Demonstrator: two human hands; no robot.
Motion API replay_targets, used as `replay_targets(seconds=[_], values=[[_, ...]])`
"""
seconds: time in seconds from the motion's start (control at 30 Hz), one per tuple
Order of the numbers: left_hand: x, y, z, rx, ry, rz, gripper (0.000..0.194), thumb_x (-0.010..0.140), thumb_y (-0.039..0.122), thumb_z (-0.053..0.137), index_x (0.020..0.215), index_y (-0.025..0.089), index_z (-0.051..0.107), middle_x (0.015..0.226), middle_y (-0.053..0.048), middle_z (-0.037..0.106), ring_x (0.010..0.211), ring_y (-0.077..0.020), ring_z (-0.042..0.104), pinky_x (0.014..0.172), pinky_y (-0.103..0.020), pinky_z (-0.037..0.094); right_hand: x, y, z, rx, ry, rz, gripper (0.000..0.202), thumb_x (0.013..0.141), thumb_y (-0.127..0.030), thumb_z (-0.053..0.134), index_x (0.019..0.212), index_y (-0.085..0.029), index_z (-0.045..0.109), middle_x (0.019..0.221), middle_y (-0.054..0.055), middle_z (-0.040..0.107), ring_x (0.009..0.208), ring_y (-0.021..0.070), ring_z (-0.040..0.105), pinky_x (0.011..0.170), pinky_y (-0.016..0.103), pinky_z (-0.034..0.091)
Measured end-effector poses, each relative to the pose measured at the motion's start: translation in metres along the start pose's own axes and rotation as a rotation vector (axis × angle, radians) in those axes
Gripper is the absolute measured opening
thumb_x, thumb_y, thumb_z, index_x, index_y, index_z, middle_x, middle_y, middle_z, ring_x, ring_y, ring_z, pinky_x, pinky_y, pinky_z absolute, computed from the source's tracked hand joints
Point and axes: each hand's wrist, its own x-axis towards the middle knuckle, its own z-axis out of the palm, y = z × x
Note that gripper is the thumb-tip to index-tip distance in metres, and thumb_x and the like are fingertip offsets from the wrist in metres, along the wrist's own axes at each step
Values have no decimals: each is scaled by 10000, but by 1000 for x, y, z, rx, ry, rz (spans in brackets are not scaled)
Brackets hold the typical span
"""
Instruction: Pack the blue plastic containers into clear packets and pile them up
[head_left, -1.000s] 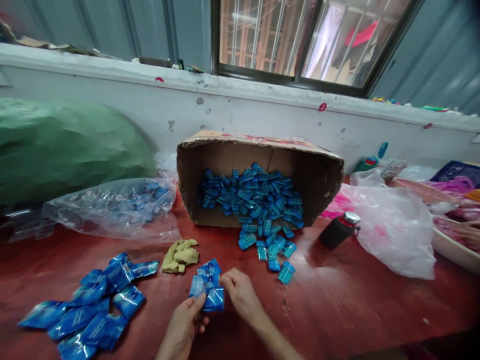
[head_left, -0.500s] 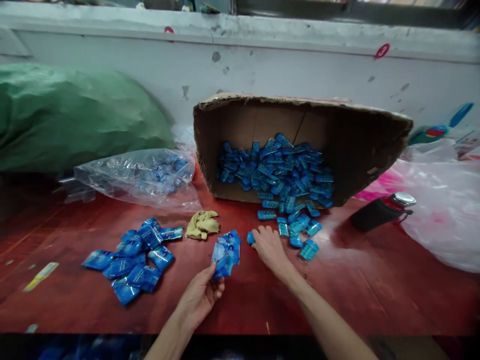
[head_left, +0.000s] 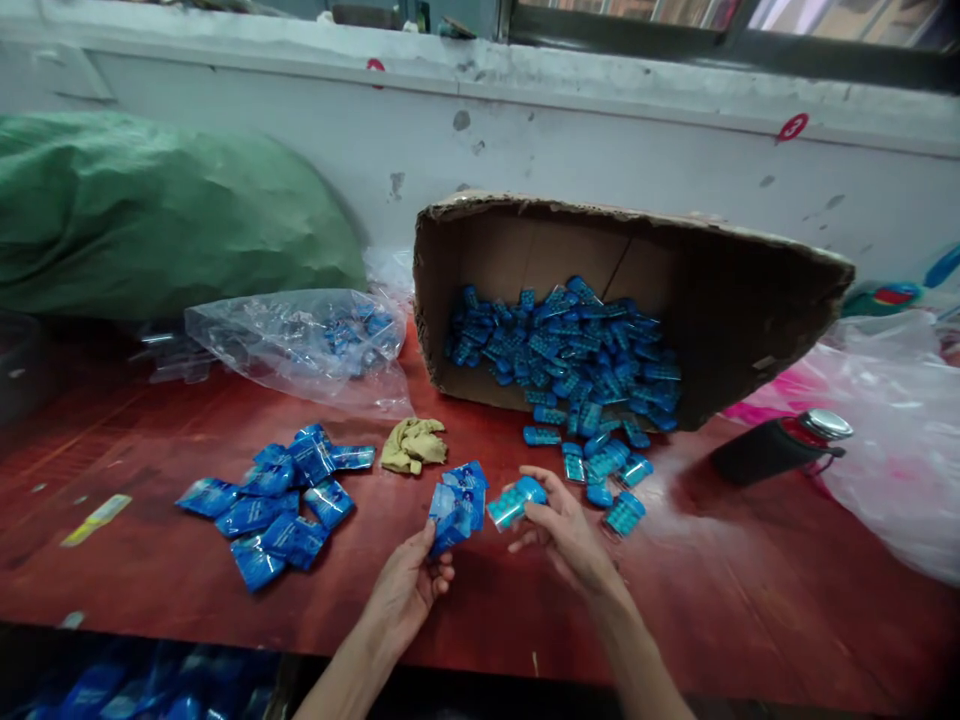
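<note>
Blue packets (head_left: pixel 459 498) pinched at lower edge by left hand (head_left: pixel 411 588), printed faces left uncovered; capped container (head_left: pixel 514 503) gripped by right hand's (head_left: pixel 564 530) curled fingers, over desk (head_left: pixel 517 610); box (head_left: pixel 750 320) tipped, presumably for reach.

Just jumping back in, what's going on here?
A person's left hand holds a few blue packets, while the right hand holds a blue-capped container close beside them. A cardboard box lies open toward the person, with similar containers inside and some spilling onto the red table. To the left is a pile of blue packets, near a crumpled yellowish-green cloth.
</note>
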Motion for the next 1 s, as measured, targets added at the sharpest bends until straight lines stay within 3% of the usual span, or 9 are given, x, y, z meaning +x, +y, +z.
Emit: replay_targets(seconds=[0.07,0.13,0.63,0.77,0.87,1.0], values=[[1,-2,0,25,-25,27,192,690,319,625,710,143,551,481,10,560,394,-77,516,357,-154,370,-12,0,11,211,-22,27,403,693,-221,549,1058,-231,379,955,20,538,613,126,588,479,295,533],[0,-2,0,51,-66,71,234,679,361,627,707,142,549,487,10,562,401,-78,517,358,-155,364,-17,2,19,265,-19,25,398,685,-207,585,1040,-233,406,941,10,537,614,122,586,480,291,539],[-5,3,0,158,-62,333,283,610,393,670,665,135,568,543,21,597,464,-105,550,408,-210,444,-39,25,35,197,57,-124,404,698,-168,616,1050,-268,443,984,2,521,787,145,544,600,287,550],[-6,3,6,119,-30,279,254,624,365,669,695,149,556,565,21,617,484,-115,568,407,-208,449,-41,46,44,33,124,-182,397,705,-159,596,1059,-264,451,951,5,538,780,154,545,649,287,519],[-8,5,14,-11,-60,158,222,677,338,633,777,157,555,667,-12,666,602,-136,620,519,-231,492,-38,61,48,-199,248,-321,356,713,-146,589,1039,-247,487,962,18,550,865,174,541,769,296,466],[-8,8,22,-78,-87,50,146,718,259,605,773,129,571,673,-39,675,615,-133,624,572,-244,499,-36,64,49,-326,196,-431,314,734,-126,561,1022,-243,520,944,22,555,876,173,536,794,286,438]])
